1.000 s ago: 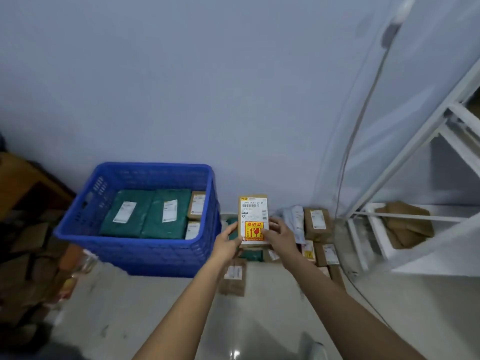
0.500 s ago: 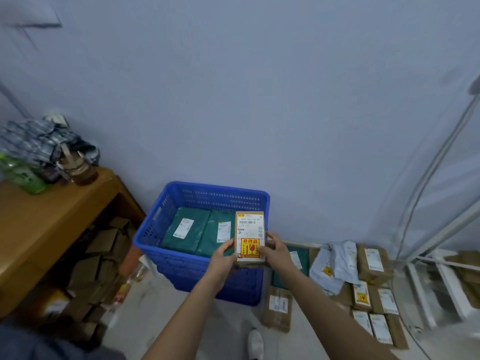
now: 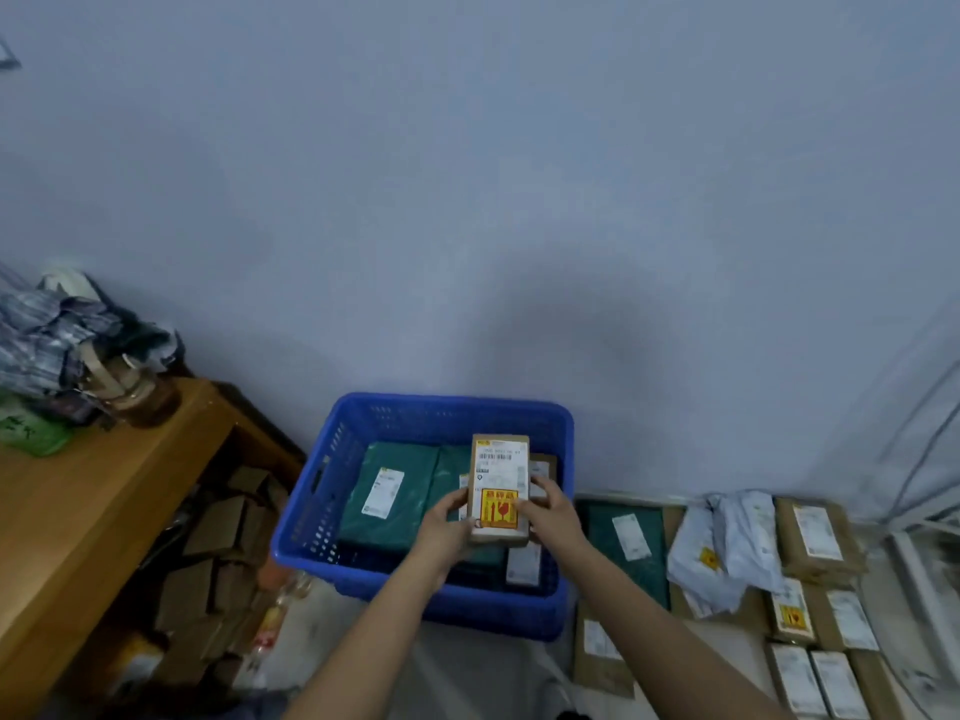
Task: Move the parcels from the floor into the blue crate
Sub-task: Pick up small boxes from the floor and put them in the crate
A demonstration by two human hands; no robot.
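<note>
A small brown cardboard parcel with a white label and a yellow fragile sticker is held over the blue crate. My left hand grips its lower left edge and my right hand grips its right side. Inside the crate lie green wrapped parcels and small brown ones near the right wall. On the floor to the right lie a green parcel, grey plastic mailers and several brown boxes.
A wooden table stands at the left with crumpled cloth and a green item on it. Cardboard boxes are piled under it. A pale wall rises behind the crate. White metal framing shows at the far right.
Both hands carried the brown parcel leftward from the floor pile to above the crate's interior. The view swung left, bringing the table into sight.
</note>
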